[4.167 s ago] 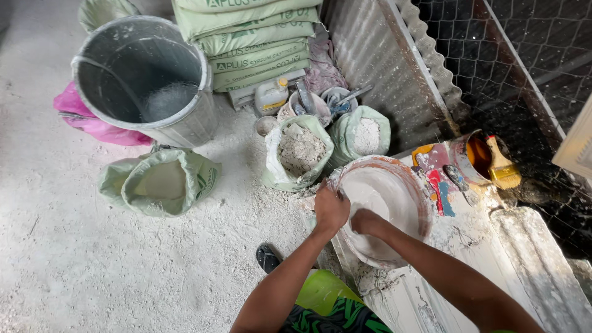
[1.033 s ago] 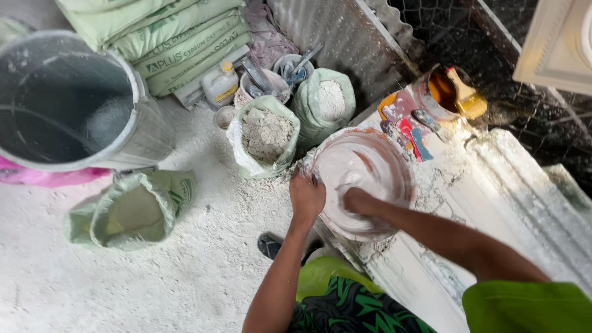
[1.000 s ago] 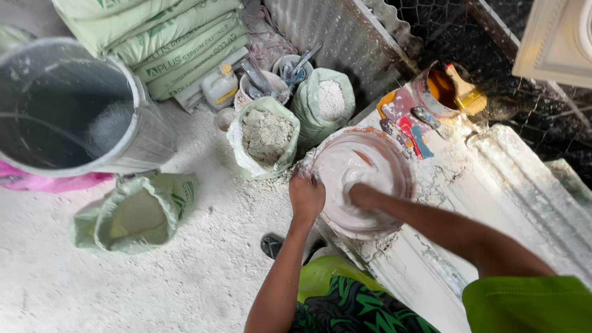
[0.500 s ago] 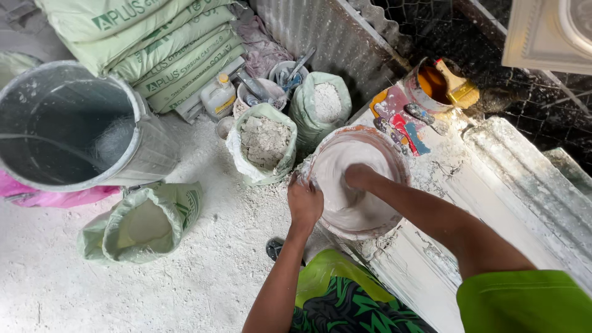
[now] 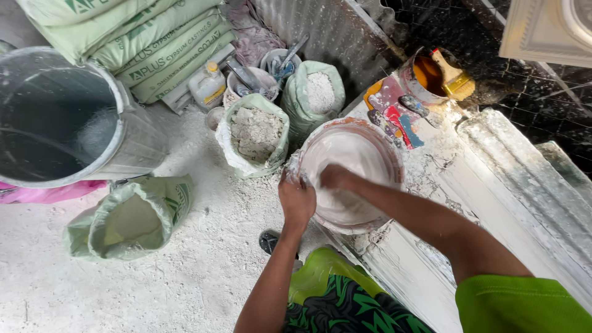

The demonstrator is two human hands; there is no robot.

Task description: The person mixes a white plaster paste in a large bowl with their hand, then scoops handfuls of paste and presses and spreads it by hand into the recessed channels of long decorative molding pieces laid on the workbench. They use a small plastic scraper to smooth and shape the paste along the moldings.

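The round plaster-caked mixing bowl (image 5: 354, 176), filled with white wet plaster, sits on the white-crusted desk (image 5: 431, 203) in front of the person. The left hand (image 5: 297, 197) has its grip closed on the bowl's near-left rim. The right hand (image 5: 336, 177) is inside the bowl, touching the white mix; whether its grip is open or closed cannot be told. Just left of the bowl stands an open green sack of lumpy grey-white powder (image 5: 254, 139). A large grey plastic drum (image 5: 61, 123) stands well apart on the dusty floor (image 5: 185, 271).
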